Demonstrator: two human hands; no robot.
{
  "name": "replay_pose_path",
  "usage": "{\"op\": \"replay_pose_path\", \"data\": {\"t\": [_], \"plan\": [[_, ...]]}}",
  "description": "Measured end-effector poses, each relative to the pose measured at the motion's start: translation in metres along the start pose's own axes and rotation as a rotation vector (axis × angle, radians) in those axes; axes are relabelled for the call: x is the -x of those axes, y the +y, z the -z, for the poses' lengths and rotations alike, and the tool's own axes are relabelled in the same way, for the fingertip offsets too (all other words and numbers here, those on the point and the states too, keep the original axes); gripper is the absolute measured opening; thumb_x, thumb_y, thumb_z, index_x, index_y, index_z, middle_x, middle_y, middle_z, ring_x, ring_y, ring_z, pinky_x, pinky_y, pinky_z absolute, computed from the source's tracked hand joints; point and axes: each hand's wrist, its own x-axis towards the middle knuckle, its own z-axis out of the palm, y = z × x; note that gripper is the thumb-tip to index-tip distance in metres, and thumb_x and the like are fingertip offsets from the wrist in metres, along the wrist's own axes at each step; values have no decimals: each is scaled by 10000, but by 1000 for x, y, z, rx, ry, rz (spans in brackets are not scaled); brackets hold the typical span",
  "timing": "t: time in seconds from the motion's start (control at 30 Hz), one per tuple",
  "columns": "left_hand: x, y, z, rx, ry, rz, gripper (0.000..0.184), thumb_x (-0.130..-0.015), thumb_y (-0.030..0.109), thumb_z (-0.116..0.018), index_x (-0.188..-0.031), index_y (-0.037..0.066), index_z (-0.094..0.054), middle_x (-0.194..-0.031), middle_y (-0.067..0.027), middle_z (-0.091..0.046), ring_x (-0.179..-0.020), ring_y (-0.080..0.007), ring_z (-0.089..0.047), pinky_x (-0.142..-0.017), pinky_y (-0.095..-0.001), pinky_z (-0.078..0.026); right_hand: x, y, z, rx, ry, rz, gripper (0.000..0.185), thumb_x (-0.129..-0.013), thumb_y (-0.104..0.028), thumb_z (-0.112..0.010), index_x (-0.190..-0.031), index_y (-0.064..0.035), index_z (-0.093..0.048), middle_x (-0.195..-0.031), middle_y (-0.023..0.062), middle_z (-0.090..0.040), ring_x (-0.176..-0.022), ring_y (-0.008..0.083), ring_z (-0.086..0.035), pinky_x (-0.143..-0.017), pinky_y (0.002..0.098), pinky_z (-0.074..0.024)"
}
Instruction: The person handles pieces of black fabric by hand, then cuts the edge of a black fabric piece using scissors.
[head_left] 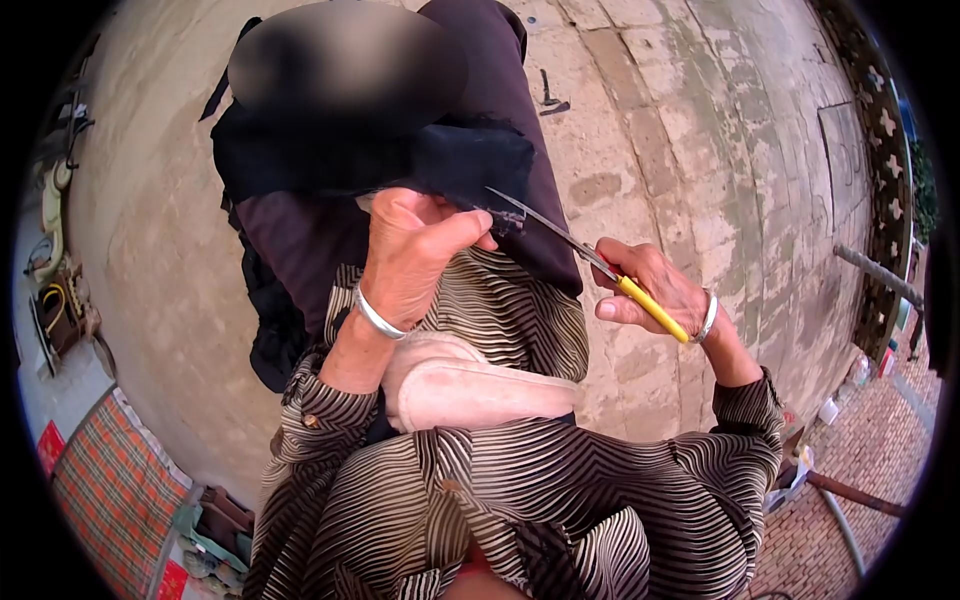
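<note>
Black cloth (pixel 330 160) lies across my lap, over dark trousers. My left hand (pixel 420 235) is closed, pinching the cloth's near edge between thumb and fingers. Scissors (pixel 648 304) with a yellow handle and a bit of red near the pivot are in my right hand (pixel 655 285), its fingers wrapped round the grip. Their metal blades point up and left and reach the frayed right corner of the cloth, just right of my left thumb. Whether the blades touch the cloth I cannot tell. A large blurred patch covers the cloth's far part.
Pale pink padded pieces (pixel 480 385) rest at my waist. Black fabric (pixel 278 330) hangs beside my left leg. Small dark scraps (pixel 552 100) lie on the concrete floor (pixel 680 150). A plaid cloth (pixel 115 480) is at lower left, a metal pole (pixel 880 275) at right, brick paving (pixel 830 540) at lower right.
</note>
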Motion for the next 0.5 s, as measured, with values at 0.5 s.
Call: {"op": "replay_pose_path", "data": {"t": [0.5], "plan": [[-1, 3, 4, 11, -46, 33, 118, -763, -47, -643, -866, -90, -681, -770, -137, -694, -630, -173, -660, -642, -276, -539, -16, -8, 7, 21, -32, 51, 776, -806, -750, -530, -726, 20, -476, -523, 107, -341, -479, 246, -403, -503, 386, -384]]}}
